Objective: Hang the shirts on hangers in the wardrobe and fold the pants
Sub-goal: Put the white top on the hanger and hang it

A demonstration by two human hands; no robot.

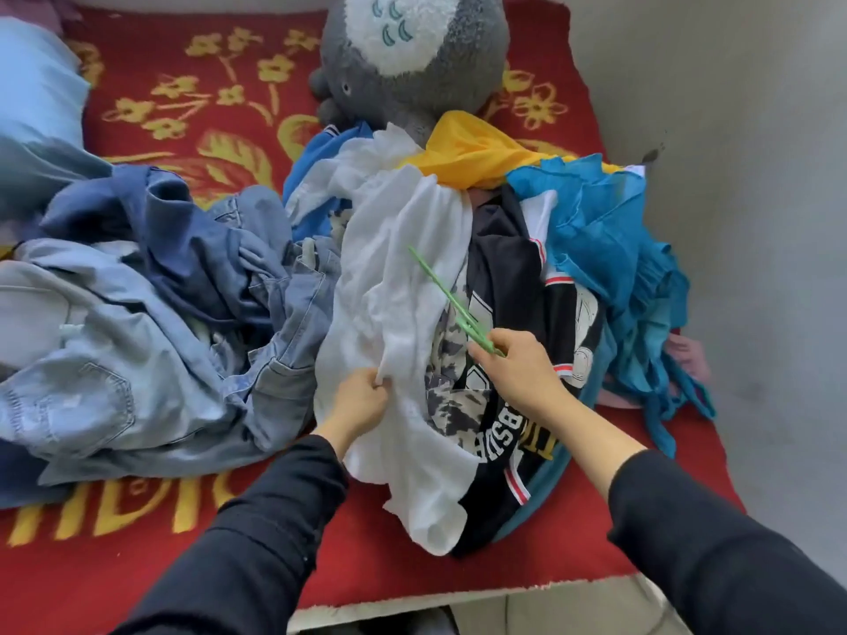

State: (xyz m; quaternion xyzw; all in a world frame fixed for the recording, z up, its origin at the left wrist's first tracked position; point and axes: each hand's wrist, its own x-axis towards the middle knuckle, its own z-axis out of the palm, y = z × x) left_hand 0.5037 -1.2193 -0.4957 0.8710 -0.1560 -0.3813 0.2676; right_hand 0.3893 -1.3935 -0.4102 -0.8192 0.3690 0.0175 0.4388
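Observation:
A white shirt point(394, 277) lies on top of a heap of clothes on the bed. My left hand point(362, 398) pinches a fold of it near its lower left side. My right hand point(515, 364) grips a thin green hanger point(447, 295), which points up and left over the white shirt. Beneath lies a black shirt point(508, 433) with white lettering. A teal garment point(605, 249) and a yellow one point(472, 153) lie at the right and back of the heap. Several jeans point(151, 323) are piled on the left.
A red blanket point(183, 107) with yellow flowers covers the bed. A grey plush toy point(412, 52) sits at the back, and a light blue pillow point(36, 93) at the far left. A grey wall point(756, 176) bounds the right side. The bed's front edge point(458, 593) is near me.

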